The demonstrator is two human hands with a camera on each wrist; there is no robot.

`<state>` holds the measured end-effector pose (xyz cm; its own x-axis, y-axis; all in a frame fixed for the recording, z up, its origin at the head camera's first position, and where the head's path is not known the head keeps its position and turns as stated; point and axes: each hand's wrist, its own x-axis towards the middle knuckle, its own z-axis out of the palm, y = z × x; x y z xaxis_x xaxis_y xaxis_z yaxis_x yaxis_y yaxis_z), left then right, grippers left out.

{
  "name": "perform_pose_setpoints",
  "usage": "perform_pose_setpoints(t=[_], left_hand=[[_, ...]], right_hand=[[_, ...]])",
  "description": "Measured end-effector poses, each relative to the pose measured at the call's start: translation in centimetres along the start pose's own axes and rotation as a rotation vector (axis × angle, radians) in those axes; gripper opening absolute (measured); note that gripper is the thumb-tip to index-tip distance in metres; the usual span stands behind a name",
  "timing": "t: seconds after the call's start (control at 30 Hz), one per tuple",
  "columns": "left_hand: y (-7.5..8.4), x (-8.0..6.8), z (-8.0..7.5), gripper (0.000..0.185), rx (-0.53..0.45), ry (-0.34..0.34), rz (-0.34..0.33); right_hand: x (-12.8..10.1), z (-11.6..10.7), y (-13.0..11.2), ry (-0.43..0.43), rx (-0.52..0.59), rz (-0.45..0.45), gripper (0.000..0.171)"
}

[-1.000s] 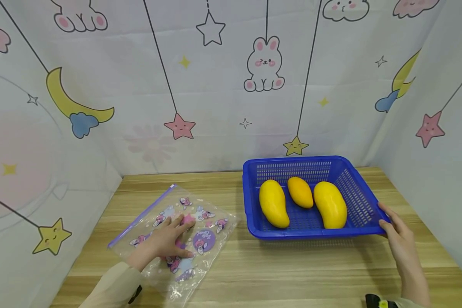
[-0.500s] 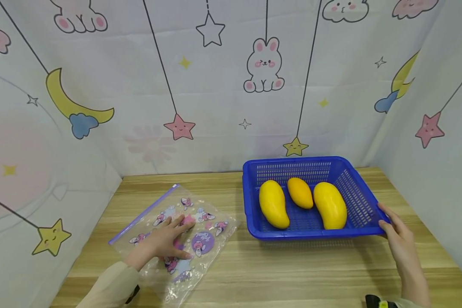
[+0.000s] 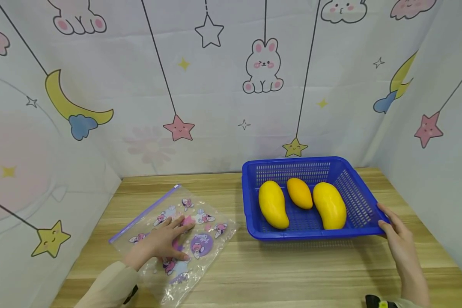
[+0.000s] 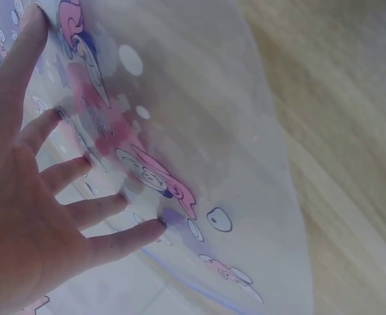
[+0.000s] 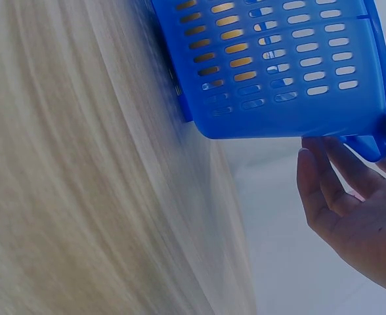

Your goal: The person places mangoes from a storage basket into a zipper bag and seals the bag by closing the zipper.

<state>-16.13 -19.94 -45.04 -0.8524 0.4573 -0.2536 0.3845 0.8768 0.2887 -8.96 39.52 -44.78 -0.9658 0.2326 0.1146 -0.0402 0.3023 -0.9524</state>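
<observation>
My left hand (image 3: pixel 163 241) rests with spread fingers on a clear zip bag (image 3: pixel 211 209) printed with pink and purple cartoon figures. The bag lies flat on the table, its purple zip edge to the upper left. In the left wrist view, the fingertips (image 4: pixel 155 226) touch the plastic. On the right, my right hand (image 3: pixel 400 239) grips the near right corner of a blue plastic basket (image 3: pixel 300 233), thumb at the rim and fingers underneath, as the right wrist view shows. Three yellow mangoes lie inside: a left mango (image 3: pixel 273 205), a smaller middle mango (image 3: pixel 300 193) and a right mango (image 3: pixel 329 206).
A wood-grain table (image 3: pixel 292 273) carries everything. Behind it and along both sides hangs a white curtain (image 3: pixel 215 94) printed with stars, moons and a rabbit. The basket stands close to the back curtain, with a strip of table between it and the bag.
Under my left hand the bag has turned slightly clockwise, its near end shifting a little left. My right hand, the basket and the mangoes keep their places.
</observation>
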Motion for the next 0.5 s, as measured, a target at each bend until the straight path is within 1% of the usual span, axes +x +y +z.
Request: perform_pose_setpoints(t=[0.1,0.27,0.5], left_hand=[[-0.07,-0.06,0.02,0.095,0.001,-0.002,0.009],[-0.14,-0.15,-0.02,0.096,0.003,-0.003,0.025],[-0.30,0.00,-0.15,0.097,0.039,-0.003,0.048]], right_hand=[[0.01,0.04,-0.02,-0.001,0.012,-0.002,0.047],[0.01,0.06,-0.07,-0.002,0.001,-0.003,0.046],[-0.10,0.02,0.00,-0.004,0.006,0.014,0.047]])
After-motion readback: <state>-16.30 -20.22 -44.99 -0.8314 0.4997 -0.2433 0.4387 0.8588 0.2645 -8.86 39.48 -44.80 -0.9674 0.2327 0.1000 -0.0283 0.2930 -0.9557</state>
